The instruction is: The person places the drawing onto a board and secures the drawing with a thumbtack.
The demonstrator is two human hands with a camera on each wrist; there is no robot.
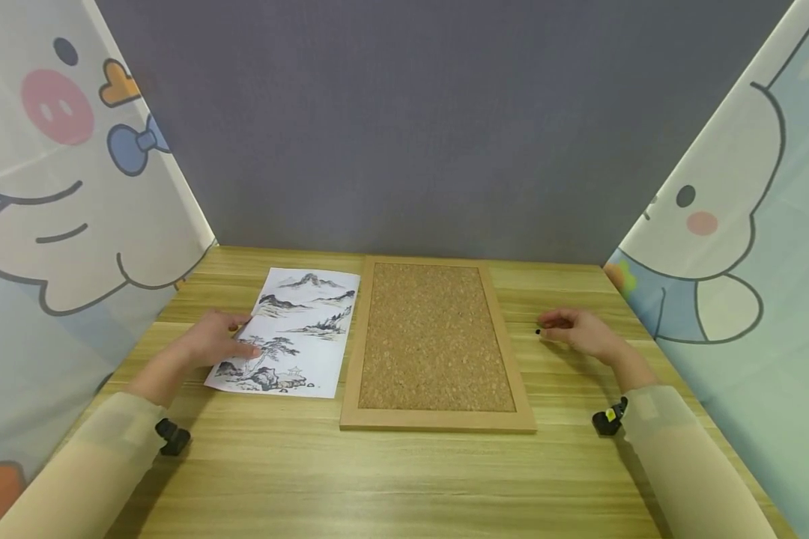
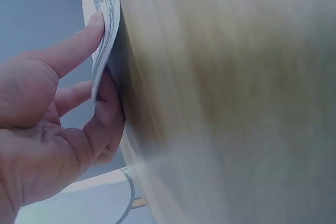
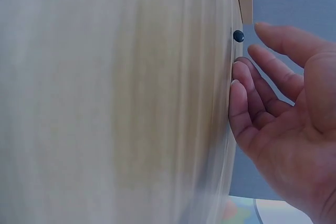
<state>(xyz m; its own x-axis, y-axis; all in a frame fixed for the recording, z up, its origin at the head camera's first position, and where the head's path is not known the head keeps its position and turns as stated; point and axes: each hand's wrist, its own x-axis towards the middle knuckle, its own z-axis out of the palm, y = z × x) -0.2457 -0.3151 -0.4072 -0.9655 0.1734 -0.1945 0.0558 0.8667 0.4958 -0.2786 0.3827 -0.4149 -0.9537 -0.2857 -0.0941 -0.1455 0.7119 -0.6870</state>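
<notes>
A sheet of white paper point(image 1: 313, 303) printed with an ink landscape lies left of the cork board point(image 1: 438, 337). My left hand point(image 1: 217, 340) pinches its left edge; in the left wrist view the thumb is on the printed face, fingers are underneath, and the edge bends up off the table. To the board's right, a small black round-headed thing like a pushpin point(image 3: 239, 35) rests on the wood. Right beside it is my right hand point(image 1: 583, 335), thumb and index finger apart on either side, the other fingers loosely curled near the tabletop, holding nothing.
The cork board has a light wooden frame point(image 1: 438, 420) and lies flat on the wood-grain table point(image 1: 377, 479). A grey panel point(image 1: 404, 135) rises behind the table. Cartoon-printed sheets point(image 1: 61, 224) hang at both sides. A small black device sits at each wrist.
</notes>
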